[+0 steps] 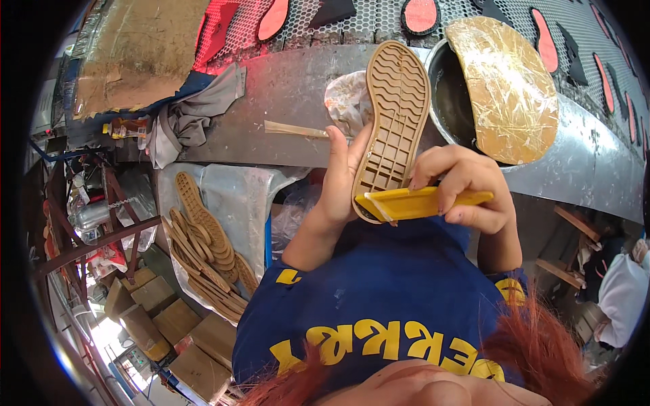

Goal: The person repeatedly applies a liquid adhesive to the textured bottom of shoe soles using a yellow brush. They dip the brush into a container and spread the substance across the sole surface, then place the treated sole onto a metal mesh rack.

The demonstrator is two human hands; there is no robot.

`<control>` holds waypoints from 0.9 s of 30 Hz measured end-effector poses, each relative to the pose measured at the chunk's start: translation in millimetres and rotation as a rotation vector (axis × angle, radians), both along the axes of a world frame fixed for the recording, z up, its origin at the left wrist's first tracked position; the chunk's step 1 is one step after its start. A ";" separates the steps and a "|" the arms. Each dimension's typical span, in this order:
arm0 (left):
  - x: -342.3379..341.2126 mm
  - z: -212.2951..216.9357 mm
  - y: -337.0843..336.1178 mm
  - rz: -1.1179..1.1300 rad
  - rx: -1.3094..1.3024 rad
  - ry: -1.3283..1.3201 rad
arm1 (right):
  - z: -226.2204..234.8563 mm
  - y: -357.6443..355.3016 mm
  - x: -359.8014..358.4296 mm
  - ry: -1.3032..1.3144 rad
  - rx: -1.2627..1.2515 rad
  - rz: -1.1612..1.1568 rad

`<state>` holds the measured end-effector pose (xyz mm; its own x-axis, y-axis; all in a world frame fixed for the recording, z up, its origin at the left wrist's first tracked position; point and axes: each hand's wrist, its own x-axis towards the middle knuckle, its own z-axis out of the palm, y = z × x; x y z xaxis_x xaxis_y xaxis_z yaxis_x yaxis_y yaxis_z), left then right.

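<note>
My left hand (340,177) supports a tan shoe sole (395,111), fingers behind it and thumb stretched up beside its left edge. The sole stands upright, with its wavy, gridded tread facing me. A flat yellow tool (426,203) with a pale strip near its left end is gripped in my right hand (467,186). That end lies across the sole's lower end; whether it is a brush or a scraper is hard to tell. Behind the sole, a pale, stained round thing (347,101) is partly hidden, with a flat tan stick (294,129) beside it.
A metal pot (440,101) sits at the right, partly covered by tape-wrapped cardboard (508,88). Behind runs a perforated surface (372,20) bearing pink-and-black sole-shaped pieces. Grey cloth (193,118) hangs over the bench's left end. Stacked soles (210,240) lie at my left, above cardboard boxes (179,321).
</note>
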<state>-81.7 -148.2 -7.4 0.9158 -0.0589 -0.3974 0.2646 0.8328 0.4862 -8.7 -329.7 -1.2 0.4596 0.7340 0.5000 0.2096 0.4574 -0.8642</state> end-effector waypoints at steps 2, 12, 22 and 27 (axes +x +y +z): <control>-0.1 -0.3 2.3 -0.082 -0.029 -0.045 | 0.0 3.2 3.9 0.093 0.018 0.036; -4.6 -4.0 14.1 -0.431 0.174 -0.203 | -9.4 17.4 34.1 0.269 0.056 0.355; -9.6 -8.2 24.9 -0.399 0.176 -0.267 | -7.5 6.8 46.4 0.007 0.156 0.064; -16.0 -23.5 34.4 -0.220 0.321 -0.242 | -22.6 -16.1 23.0 0.302 0.213 -0.665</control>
<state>-97.8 -113.8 -30.9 0.9639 -0.1716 -0.2035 0.2656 0.5668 0.7799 14.2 -345.8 -23.8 0.9107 0.1560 0.3824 0.2681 0.4810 -0.8347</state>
